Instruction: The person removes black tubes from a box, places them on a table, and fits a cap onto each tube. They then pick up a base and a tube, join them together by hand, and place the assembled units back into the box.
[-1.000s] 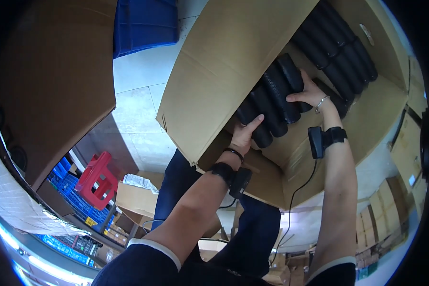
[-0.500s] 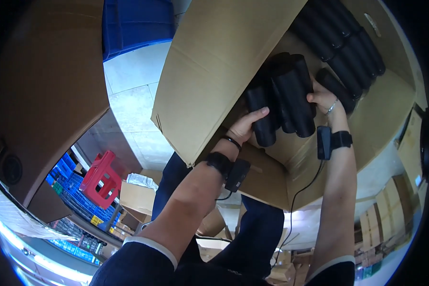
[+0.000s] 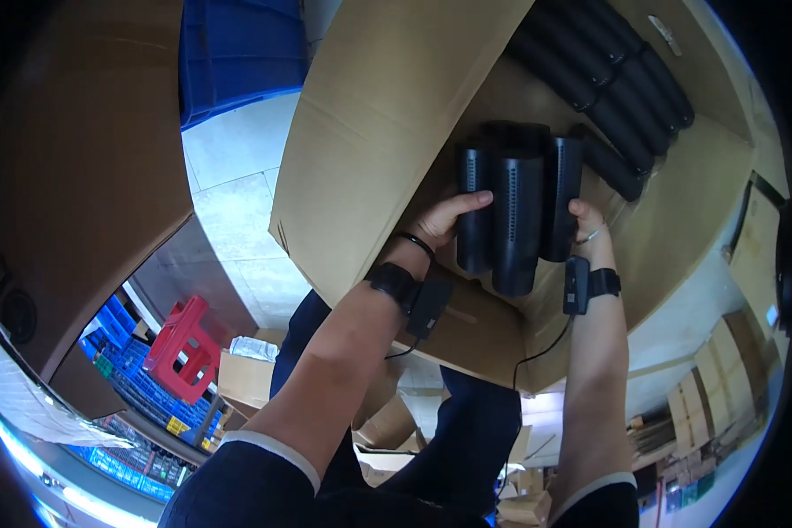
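The person's left hand [image 3: 449,217] and right hand [image 3: 588,220] grasp a cluster of black cylinders [image 3: 516,229] between them, one hand on each side, within an open cardboard carton [image 3: 682,198]. The carton's long flap [image 3: 374,132] slants close by the left hand's outer side, while bare cardboard leaves more room rightward of the right hand. Beyond the right hand lie stacked cylinders [image 3: 623,97], a single cylinder [image 3: 614,167] nearer.

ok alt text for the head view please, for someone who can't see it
A person's left hand and right hand clasp a cluster of black cylinders between them in an open cardboard box. More black cylinders lie in rows beyond.
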`<state>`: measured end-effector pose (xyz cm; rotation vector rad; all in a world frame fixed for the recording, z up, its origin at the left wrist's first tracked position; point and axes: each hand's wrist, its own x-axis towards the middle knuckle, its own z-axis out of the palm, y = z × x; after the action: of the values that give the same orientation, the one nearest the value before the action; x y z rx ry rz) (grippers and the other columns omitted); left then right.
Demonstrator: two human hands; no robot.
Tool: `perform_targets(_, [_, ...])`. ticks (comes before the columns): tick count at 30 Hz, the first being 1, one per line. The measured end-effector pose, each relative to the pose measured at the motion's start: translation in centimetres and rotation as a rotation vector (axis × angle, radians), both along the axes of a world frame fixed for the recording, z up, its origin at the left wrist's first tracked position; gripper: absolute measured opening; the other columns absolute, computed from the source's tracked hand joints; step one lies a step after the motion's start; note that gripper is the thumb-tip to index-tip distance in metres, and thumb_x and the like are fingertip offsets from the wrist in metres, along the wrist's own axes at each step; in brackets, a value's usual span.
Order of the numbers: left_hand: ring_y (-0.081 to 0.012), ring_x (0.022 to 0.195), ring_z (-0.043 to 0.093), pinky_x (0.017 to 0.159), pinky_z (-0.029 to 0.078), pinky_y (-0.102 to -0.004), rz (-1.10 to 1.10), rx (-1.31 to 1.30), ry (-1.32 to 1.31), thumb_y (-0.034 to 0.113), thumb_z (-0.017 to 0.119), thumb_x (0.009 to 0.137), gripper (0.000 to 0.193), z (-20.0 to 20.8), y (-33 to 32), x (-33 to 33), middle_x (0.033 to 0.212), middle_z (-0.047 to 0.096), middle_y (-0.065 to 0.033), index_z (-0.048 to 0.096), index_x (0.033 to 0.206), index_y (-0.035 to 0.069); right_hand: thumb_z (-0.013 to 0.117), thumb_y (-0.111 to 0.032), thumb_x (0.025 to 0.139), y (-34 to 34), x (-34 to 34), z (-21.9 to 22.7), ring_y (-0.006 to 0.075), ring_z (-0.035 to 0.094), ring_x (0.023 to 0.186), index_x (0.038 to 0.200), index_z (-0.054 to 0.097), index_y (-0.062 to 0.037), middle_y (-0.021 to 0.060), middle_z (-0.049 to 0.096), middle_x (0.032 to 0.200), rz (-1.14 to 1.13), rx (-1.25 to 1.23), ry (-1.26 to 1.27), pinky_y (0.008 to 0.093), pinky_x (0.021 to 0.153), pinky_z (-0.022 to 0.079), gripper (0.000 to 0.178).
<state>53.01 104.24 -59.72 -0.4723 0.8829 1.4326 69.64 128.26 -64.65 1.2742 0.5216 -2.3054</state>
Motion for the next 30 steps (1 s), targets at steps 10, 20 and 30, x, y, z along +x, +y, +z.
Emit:
perform_targets(10, [-0.0233,0.11,0.055,0.096,0.043,-0.0373,-0.15,0.175,-0.032,0.029,0.075,0.073,0.067,14.6,-3.7,3.2,0.118,0.057,-0.0112,0.046,0.128,0.003,0.083,-0.024,0.054,-7.3,4.4,19.6,0.0238,0.062,0.098,0.115,0.058,-0.0002,0.0094,0.064,0.108,-0.213,0.168,0.093,0.0361,0.085,0.052,0.069])
perform_targets(20, [-0.0202,0.1,0.059,0.088,0.049,-0.0326,-0.08,0.212,-0.097,0.026,0.075,0.072,0.063,42.6,-17.9,2.8,0.109,0.061,-0.0085,0.047,0.123,0.0,0.081,-0.02,0.062,-19.6,2.3,49.2,0.021,0.056,0.107,0.125,0.051,-0.0032,0.0068,0.059,0.115,-0.052,0.094,0.25,0.0328,0.094,0.045,0.072])
perform_targets(30, [-0.0211,0.1,0.06,0.088,0.049,-0.0383,0.406,0.077,0.009,0.033,0.073,0.077,0.06,62.2,-37.4,1.5,0.111,0.06,-0.0095,0.048,0.123,0.003,0.078,-0.023,0.069,-34.7,-10.1,65.0,0.0226,0.058,0.103,0.124,0.05,-0.0027,0.0088,0.061,0.112,0.356,-0.044,0.183,0.0378,0.093,0.047,0.065])
